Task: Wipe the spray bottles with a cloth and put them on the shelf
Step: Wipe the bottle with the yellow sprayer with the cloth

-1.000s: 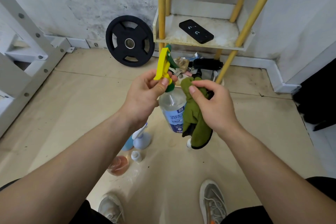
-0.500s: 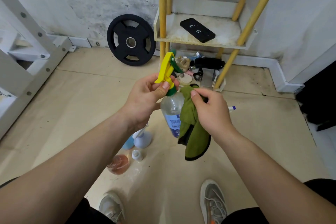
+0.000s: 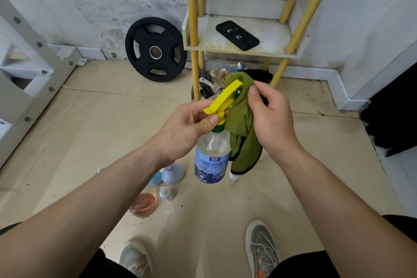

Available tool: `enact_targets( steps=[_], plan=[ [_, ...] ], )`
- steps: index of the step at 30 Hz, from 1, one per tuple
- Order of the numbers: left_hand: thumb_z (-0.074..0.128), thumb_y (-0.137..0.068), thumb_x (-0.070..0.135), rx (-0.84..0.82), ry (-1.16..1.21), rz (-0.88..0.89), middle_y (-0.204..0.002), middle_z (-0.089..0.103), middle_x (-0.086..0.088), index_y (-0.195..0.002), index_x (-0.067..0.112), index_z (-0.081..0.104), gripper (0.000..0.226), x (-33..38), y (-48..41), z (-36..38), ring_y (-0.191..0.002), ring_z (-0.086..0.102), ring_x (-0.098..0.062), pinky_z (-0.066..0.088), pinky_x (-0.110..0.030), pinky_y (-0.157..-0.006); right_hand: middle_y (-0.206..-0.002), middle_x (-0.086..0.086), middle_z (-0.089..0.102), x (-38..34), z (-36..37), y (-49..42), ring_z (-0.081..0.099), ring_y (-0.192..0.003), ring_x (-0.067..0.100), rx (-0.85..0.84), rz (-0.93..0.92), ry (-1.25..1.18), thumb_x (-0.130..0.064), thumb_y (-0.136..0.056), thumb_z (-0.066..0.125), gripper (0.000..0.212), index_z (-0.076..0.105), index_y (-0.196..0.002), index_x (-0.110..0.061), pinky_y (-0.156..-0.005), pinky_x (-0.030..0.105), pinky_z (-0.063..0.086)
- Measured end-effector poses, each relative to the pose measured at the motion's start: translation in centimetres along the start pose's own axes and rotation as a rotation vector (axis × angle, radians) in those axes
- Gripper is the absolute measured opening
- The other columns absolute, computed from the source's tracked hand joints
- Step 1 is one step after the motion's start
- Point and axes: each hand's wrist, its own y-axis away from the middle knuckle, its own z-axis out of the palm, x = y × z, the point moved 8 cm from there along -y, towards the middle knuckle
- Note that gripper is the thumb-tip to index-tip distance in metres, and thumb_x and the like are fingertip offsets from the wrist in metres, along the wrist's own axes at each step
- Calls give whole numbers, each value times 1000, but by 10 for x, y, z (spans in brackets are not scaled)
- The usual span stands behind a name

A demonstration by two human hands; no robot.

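**Cloth on the sprayer head, bottle held in the air**

The left hand (image 3: pixel 182 133) pinches the spray bottle (image 3: pixel 212 156) at its neck. The thumb lies just under the yellow sprayer head (image 3: pixel 222 100). The bottle hangs from this grip above the floor (image 3: pixel 90 142), in front of the shelf (image 3: pixel 239 51) and lower than its board. Its clear body with a blue label points down, and the yellow head leans up toward the right.

The right hand (image 3: pixel 274 124) has its fingers curled around the green cloth (image 3: pixel 243 133) and holds it against the right side of the sprayer head. The loose end of the cloth hangs down just beside the bottle body.

A black flat device (image 3: pixel 237 35) lies on the shelf board. On the floor under the left wrist there are a pale blue bottle (image 3: pixel 172 174), a small white bottle (image 3: pixel 166 193) and a pinkish bottle (image 3: pixel 143 205), all near each other. A black weight plate (image 3: pixel 155 52) leans on the wall, left of the shelf. Two grey shoes (image 3: pixel 261 248) show at the bottom edge.
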Motion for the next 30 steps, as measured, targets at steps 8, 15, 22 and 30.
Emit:
enact_targets(
  steps=[8, 15, 22, 30],
  plan=[
    [44, -97, 11, -42, 145, -62, -107, 65, -17, -116, -3, 61, 29, -15, 1, -14, -102, 63, -25, 49, -35, -97, -73, 2, 55, 38, 13, -4, 54, -75, 19, -308, 283, 68, -21, -105, 48, 41, 60, -65, -21, -77, 37, 39],
    [55, -98, 7, 66, 52, -117, -98, 74, -5, -114, -1, 64, 21, -22, 2, -13, -94, 69, -13, 52, -21, -82, -67, -20, 57, -8, -1, 1, 53, -67, -3, 16, -2, 184, -27, -106, 50, 28, 64, -82, -28, -61, 17, 38],
    [51, -103, 14, 431, 169, -209, -93, 73, 0, -102, 11, 69, 18, -22, 3, -46, -90, 71, -14, 60, -43, -76, -101, -2, 56, -1, 51, 44, 56, -92, 25, -165, -192, 584, -39, -102, 39, 39, 70, -118, -22, -75, 40, 50],
    [49, -105, 20, 491, 243, -267, -94, 72, 2, -96, 16, 68, 21, -15, 5, -53, -90, 69, -16, 52, -49, -87, -62, 1, 57, 56, 31, 24, 54, -65, 19, -207, 268, 321, -35, -105, 50, 45, 57, -69, -9, -67, 35, 40]
  ],
)
